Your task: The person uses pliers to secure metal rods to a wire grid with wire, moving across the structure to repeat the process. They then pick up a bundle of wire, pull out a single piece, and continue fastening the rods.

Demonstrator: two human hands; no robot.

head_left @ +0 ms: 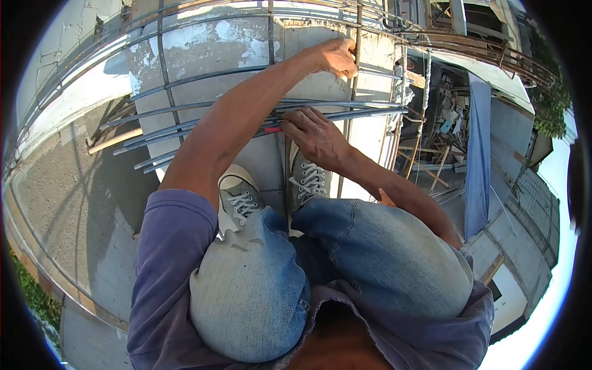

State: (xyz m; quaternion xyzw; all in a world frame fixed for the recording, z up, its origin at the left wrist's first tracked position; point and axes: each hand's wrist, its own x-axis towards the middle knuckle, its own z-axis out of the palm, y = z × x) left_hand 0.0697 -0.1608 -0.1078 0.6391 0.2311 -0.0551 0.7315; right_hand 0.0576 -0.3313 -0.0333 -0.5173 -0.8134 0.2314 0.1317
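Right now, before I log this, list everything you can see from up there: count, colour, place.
concrete slab: one, pale grey and patchy, underfoot
horizontal bars: several, grey, across the slab ahead of the shoes
upright bar: one, rusty brown, crossing the horizontal bars
red-handled tool: one, red end showing, on the horizontal bars
blue sheet: one, blue, hanging at right
wooden poles: several, pale brown, lower down at right
shoes: two, grey with white laces, on the slab
left hand: one, grip shut on the upright bar
right hand: one, grip apparently shut on the red-handled tool
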